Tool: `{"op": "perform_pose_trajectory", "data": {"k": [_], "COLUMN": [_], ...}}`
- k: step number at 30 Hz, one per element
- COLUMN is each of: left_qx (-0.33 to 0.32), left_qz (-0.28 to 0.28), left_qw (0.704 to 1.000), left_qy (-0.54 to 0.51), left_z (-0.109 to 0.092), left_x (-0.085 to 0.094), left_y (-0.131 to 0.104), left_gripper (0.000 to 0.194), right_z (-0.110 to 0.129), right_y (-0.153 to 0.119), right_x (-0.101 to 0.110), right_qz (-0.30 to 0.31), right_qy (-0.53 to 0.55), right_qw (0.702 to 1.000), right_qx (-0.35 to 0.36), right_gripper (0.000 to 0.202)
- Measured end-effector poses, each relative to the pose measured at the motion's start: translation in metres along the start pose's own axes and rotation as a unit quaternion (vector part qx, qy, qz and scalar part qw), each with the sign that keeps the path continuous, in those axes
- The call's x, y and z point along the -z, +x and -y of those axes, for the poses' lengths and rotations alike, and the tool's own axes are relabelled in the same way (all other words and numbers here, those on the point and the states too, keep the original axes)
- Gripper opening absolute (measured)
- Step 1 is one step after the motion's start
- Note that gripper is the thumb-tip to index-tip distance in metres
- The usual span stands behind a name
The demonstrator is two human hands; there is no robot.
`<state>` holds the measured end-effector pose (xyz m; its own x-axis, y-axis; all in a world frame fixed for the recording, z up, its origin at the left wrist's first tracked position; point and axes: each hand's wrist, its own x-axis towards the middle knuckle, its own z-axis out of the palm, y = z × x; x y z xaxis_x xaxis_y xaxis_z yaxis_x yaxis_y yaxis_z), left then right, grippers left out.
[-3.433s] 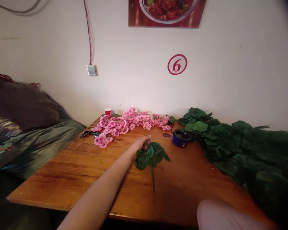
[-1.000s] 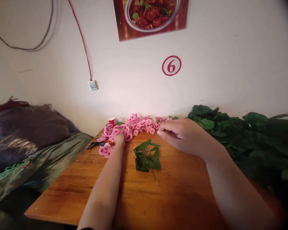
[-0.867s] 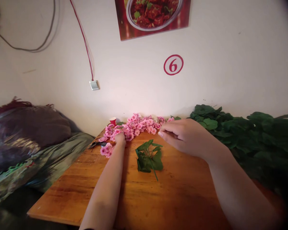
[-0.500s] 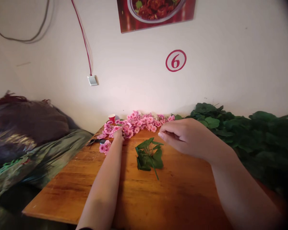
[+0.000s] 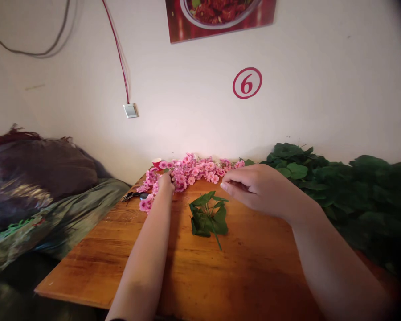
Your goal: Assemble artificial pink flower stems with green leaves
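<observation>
My left hand (image 5: pixel 166 183), 11 o'clock, half-buried in pink blossoms (image 5: pixel 195 171); right hand (image 5: pixel 259 191), 1 o'clock, curled, inner fingers hidden. Can't tell either grip.

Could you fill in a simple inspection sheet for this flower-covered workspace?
Surface: wooden table, dark streaks in the grain.
Job's things: pink flowers along the back; leafy sprig lying mid-table; green leaf pile at right.
Clutter: red-and-white cup partly behind the flowers; dark tool at the left edge.
Hands: left hand at the flowers, right hand nearer the sprig; neither grip readable.
Cables: red wire meets a wall switch.
Surroundings: dark bundle at left.
</observation>
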<state>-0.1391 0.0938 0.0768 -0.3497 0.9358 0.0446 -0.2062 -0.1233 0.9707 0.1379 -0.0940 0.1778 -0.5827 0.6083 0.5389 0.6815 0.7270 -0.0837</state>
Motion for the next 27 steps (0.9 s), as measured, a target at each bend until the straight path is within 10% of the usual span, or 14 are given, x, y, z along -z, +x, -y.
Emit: {"op": "perform_pose_trajectory", "data": {"k": [6, 12, 21, 27], "left_qx": [-0.042, -0.199, -0.376, -0.447], "left_qz": [0.032, 0.186, 0.212, 0.195], "left_qw": [0.996, 0.959, 0.893, 0.848], "left_qy": [-0.073, -0.073, 0.124, 0.209], "left_z": [-0.049, -0.087, -0.085, -0.085], "left_x": [-0.024, -0.054, -0.066, -0.062], "left_y": [-0.027, -0.096, -0.144, -0.145], "left_gripper": [0.02, 0.019, 0.036, 0.032], "right_z": [-0.024, -0.031, -0.022, -0.029], "right_y": [0.009, 0.018, 0.027, 0.027], "right_x": [-0.014, -0.028, -0.031, -0.034], "right_qz": [-0.065, -0.165, -0.146, -0.255], "right_qy": [0.125, 0.382, 0.557, 0.509], "right_qw": [0.98, 0.89, 0.78, 0.792], "right_qx": [-0.142, -0.188, -0.246, -0.22], "right_gripper": [0.029, 0.033, 0.053, 0.058]}}
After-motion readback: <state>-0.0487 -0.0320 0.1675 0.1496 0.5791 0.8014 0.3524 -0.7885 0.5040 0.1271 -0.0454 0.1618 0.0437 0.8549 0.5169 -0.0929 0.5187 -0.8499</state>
